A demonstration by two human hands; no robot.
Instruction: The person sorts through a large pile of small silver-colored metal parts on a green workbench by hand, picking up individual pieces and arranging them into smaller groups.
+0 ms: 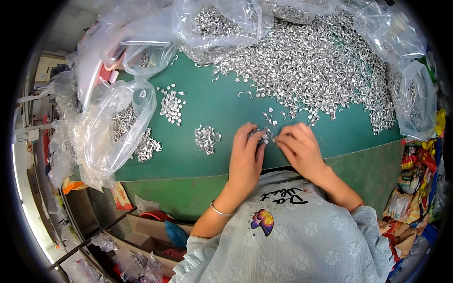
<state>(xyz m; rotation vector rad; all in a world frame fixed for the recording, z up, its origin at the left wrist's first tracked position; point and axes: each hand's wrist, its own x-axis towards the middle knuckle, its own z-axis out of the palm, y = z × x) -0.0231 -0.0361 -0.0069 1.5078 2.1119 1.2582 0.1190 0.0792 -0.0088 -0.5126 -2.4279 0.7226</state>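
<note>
Small silver pieces (pixel 267 136) between left grip (pixel 246 153) and right grip (pixel 302 148) fingertips

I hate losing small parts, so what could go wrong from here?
The metal pieces between the left hand and the right hand lie near the front edge of the table, so a slip might drop some. Loose bits from the big heap lie close to the right hand and could get mixed in. The small pile beside the clear bag might scatter if nudged.
</note>
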